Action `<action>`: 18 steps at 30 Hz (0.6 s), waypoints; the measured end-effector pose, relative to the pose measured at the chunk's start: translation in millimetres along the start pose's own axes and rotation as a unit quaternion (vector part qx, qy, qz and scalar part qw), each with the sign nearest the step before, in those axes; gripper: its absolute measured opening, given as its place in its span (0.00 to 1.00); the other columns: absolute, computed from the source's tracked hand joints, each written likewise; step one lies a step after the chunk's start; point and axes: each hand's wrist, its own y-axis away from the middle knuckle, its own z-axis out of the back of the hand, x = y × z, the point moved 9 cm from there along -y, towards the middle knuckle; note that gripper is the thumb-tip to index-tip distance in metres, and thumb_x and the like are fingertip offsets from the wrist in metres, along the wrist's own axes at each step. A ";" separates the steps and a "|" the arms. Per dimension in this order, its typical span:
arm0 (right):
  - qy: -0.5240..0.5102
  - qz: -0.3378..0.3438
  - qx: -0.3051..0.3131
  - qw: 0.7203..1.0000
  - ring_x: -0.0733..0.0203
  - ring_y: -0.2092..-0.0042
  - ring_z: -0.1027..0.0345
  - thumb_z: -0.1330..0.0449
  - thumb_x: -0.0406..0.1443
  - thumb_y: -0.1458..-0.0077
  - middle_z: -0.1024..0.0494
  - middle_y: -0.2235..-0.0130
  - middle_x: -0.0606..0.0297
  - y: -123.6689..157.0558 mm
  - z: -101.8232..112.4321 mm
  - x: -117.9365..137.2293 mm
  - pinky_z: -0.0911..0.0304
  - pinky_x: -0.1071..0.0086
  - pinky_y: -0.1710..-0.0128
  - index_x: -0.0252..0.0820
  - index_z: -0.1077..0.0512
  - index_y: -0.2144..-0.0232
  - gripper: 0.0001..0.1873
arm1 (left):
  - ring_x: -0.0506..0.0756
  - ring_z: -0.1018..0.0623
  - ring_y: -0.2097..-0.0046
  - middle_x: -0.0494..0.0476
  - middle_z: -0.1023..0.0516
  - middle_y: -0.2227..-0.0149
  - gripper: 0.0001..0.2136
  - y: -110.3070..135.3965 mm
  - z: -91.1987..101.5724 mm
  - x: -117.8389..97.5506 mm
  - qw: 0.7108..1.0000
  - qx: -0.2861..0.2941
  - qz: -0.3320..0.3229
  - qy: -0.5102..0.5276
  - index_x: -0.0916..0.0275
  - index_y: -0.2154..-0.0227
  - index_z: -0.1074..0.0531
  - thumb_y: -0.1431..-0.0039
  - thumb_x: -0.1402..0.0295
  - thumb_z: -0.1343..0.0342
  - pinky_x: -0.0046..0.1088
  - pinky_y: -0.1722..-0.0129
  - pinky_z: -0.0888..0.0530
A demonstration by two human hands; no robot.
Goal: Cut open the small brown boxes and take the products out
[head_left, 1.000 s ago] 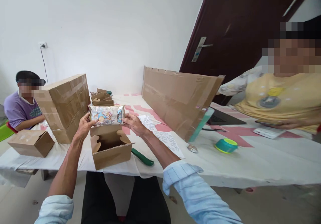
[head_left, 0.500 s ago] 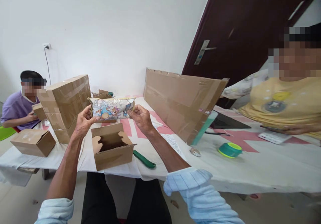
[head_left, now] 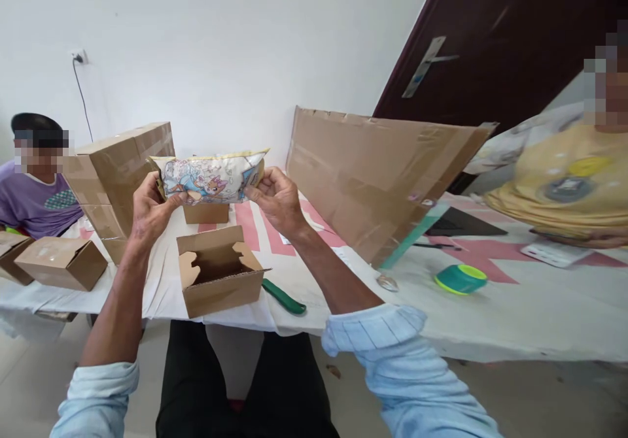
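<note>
An open cardboard box (head_left: 223,299) stands at the near edge of the counter (head_left: 417,323), a green object (head_left: 284,297) just to its right; raised above and beyond the box is a printed pouch (head_left: 209,180), the fingers of the left hand (head_left: 150,210) and right hand (head_left: 280,201) gripping its opposite ends; farther off, stacked boxes (head_left: 120,183) at left, a cardboard panel (head_left: 373,180) at right, a dark door (head_left: 495,39) behind.

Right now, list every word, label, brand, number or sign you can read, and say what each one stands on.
No text can be read with certainty.
Packet, between the left hand and right hand: printed, any lettering too small and blurred.
Yellow shirt: badge-like print, too blurred.
Open box: no readable marking.
</note>
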 end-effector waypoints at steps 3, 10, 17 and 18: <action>-0.006 -0.033 0.021 0.999 0.59 0.57 0.23 0.23 0.55 0.51 0.19 0.62 0.68 -5.3 -0.6 -26.9 0.24 0.64 0.53 0.48 0.32 0.63 0.28 | 0.51 0.22 0.64 0.51 0.20 0.64 0.23 -11.0 1.1 24.1 1.000 0.001 0.017 0.016 0.61 0.64 0.24 0.58 0.59 0.19 0.26 0.62 0.23; 0.014 -0.052 0.031 0.998 0.61 0.60 0.24 0.25 0.49 0.47 0.18 0.63 0.67 -29.9 18.2 -74.5 0.26 0.65 0.56 0.45 0.26 0.61 0.20 | 0.52 0.20 0.64 0.52 0.16 0.62 0.24 -38.5 1.0 83.4 0.996 0.005 0.066 0.058 0.61 0.62 0.22 0.60 0.59 0.19 0.28 0.60 0.21; 0.067 -0.240 0.049 0.967 0.56 0.64 0.25 0.27 0.47 0.59 0.18 0.67 0.63 10.7 42.8 -207.7 0.29 0.63 0.62 0.42 0.24 0.69 0.19 | 0.53 0.22 0.66 0.52 0.18 0.67 0.28 5.8 -0.2 217.1 0.956 0.078 0.283 -0.025 0.62 0.66 0.22 0.72 0.60 0.17 0.30 0.63 0.22; 0.085 -0.266 0.049 0.959 0.56 0.65 0.26 0.28 0.47 0.60 0.19 0.69 0.63 21.6 46.1 -226.0 0.31 0.64 0.64 0.42 0.24 0.70 0.18 | 0.53 0.23 0.68 0.51 0.20 0.70 0.27 16.2 0.4 234.0 0.948 0.083 0.305 -0.039 0.62 0.69 0.23 0.73 0.60 0.17 0.29 0.65 0.24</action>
